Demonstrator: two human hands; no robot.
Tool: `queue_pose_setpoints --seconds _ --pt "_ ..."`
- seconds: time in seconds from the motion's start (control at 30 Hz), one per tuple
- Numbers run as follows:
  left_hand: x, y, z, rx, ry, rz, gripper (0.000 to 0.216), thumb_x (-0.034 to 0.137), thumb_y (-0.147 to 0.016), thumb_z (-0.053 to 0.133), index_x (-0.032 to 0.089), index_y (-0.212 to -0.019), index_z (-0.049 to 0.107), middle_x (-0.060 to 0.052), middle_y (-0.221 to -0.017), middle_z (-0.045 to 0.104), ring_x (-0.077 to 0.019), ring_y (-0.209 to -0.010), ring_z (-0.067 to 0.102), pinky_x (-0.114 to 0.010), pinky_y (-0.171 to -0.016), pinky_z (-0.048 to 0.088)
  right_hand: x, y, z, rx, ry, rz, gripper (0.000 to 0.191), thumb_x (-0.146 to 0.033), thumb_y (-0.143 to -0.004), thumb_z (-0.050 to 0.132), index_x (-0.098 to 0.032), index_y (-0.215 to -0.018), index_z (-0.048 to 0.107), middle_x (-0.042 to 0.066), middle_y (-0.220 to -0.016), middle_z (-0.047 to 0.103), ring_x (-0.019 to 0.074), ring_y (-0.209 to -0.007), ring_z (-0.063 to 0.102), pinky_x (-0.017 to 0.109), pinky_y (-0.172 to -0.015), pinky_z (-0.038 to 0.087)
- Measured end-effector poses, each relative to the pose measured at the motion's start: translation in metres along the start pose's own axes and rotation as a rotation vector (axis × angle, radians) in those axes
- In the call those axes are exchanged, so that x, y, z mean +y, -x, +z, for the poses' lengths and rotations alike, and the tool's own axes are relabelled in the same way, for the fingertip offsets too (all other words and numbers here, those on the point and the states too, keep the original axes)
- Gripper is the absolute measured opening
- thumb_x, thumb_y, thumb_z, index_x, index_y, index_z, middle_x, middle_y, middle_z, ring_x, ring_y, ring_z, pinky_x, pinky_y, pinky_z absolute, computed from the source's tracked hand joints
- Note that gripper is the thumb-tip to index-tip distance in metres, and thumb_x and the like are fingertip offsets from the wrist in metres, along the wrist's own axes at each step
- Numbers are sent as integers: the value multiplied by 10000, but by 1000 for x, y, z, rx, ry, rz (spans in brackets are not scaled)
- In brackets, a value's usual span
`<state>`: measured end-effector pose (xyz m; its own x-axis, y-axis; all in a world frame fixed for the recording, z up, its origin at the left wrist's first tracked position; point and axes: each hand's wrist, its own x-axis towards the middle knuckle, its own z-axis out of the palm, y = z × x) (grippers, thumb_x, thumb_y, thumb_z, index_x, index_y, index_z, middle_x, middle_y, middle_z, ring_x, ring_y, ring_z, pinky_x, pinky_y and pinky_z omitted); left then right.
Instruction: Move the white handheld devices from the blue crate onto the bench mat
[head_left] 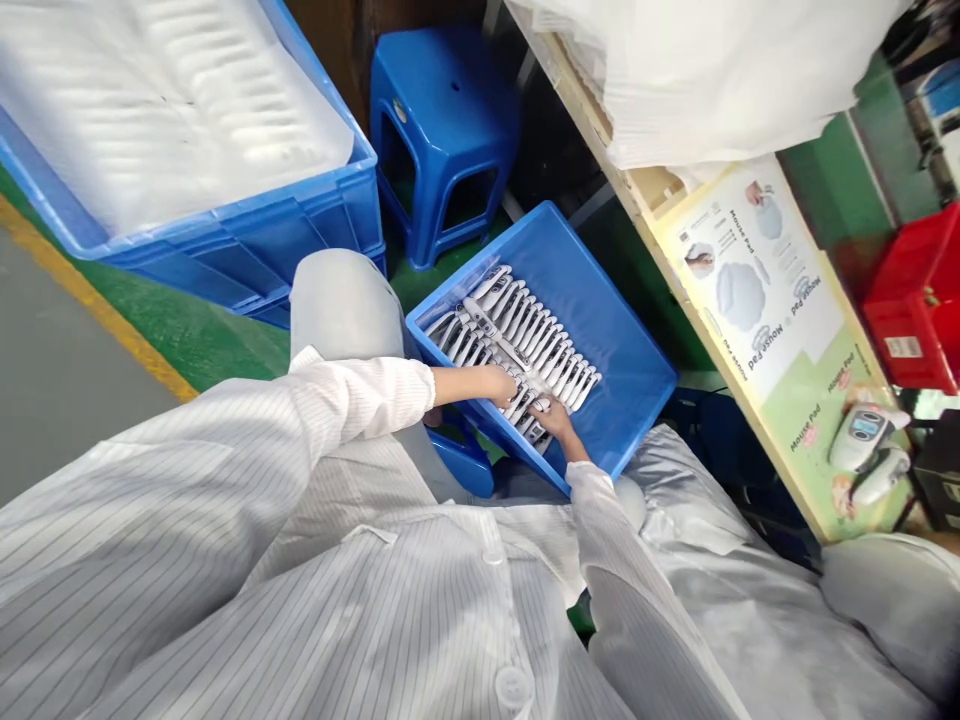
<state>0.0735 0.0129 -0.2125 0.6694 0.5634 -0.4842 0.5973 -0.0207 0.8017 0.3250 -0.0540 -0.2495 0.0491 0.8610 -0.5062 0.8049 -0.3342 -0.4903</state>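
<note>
A blue plastic bin rests tilted across my knees. Inside it, white handheld devices with small grey displays stand packed in rows, and a few lie across the top. My left hand reaches in over the near row with its fingers curled down among the devices; their tips are hidden. Close beside it, my right hand is closed around the end of one white device near the bin's front side.
To the left stands a large blue crate with white foam sheeting. A blue stool is behind the bin. On the right, a workbench carries white sheets, a printed board and two devices. A red bin and another person's sleeve are beyond.
</note>
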Motion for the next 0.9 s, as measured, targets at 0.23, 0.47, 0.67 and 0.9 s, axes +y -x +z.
queue_pose_setpoints --seconds 0.23,0.47,0.67,0.9 --pt "31 17 -19 188 101 278 689 544 -695 964 173 -1236 754 -189 -1278 790 -401 -1244 709 -386 -1063 526 -68 18 -48 227 -226 -235 410 -532 -757 802 -191 -971 721 14 -845 726 210 -774 636 361 -833 567" --pt "63 32 -39 136 478 452 570 500 -930 788 163 -1379 690 -100 -1261 807 -296 -1148 747 -336 -990 569 -135 22 -61 599 -517 -234 657 -706 -1013 500 -208 -1403 680 103 -1226 759 274 -1129 729 417 -987 614" --pt "59 45 -34 328 475 214 620 618 -1095 480 151 -1477 627 -178 -1441 732 -337 -1349 678 -393 -1122 531 -137 37 1 382 -796 -59 871 -728 -1028 398 -201 -1722 381 151 -1524 670 295 -1345 704 472 -1039 648" --pt "52 37 -32 329 250 137 554 591 -1083 457 139 -1338 651 -202 -1335 750 -361 -1236 713 -405 -1056 536 -146 51 6 701 -605 -94 742 -577 -1077 385 -192 -1711 362 167 -1648 558 241 -1561 516 478 -1285 458"
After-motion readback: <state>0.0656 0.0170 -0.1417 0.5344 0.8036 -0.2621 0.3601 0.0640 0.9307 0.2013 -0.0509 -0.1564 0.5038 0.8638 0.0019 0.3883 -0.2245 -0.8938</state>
